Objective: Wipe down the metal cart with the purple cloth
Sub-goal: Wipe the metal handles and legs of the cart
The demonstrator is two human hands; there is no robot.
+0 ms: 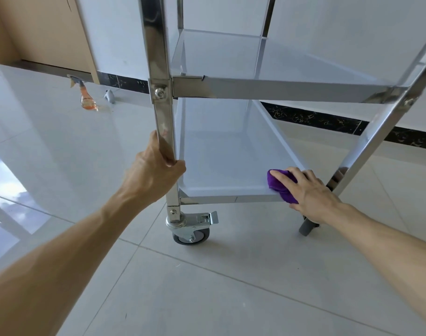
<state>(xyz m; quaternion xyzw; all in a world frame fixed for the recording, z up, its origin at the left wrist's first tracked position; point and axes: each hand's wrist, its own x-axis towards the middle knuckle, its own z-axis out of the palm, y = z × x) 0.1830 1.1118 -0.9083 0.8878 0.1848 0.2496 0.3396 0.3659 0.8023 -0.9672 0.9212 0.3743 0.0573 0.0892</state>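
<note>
tiled floor (207, 282), glossy pale tiles, runs under everything; dark speckled skirting strip (328, 118) along the wall behind the metal cart (279, 89). cart is the landmark: shiny steel frame, two shelves in view, stands upright on castors. middle shelf (231, 57) above, bottom shelf (221, 151) below, both bare. near-left post (159, 69) of the cart runs top to bottom, bolted bracket at the middle shelf's level. left hand (156, 173) wraps that post just above the bottom shelf's near-left corner, fingers curled round it, firm grip. right hand (311, 190) at the bottom shelf's near-right corner, palm down, fingers spread flat, pressing the purple cloth (281, 184) onto the shelf edge; cloth bunched, mostly under the hand, hanging a bit over the front lip. near-left castor (191, 235) under the post, brake tab sticking out to the right. near-right castor (307, 226) partly hidden behind the right wrist. far left of the cart, on the floor by the wall: orange spray bottle (87, 98), small grey object (109, 95) just beside it, can't tell what it is.
</note>
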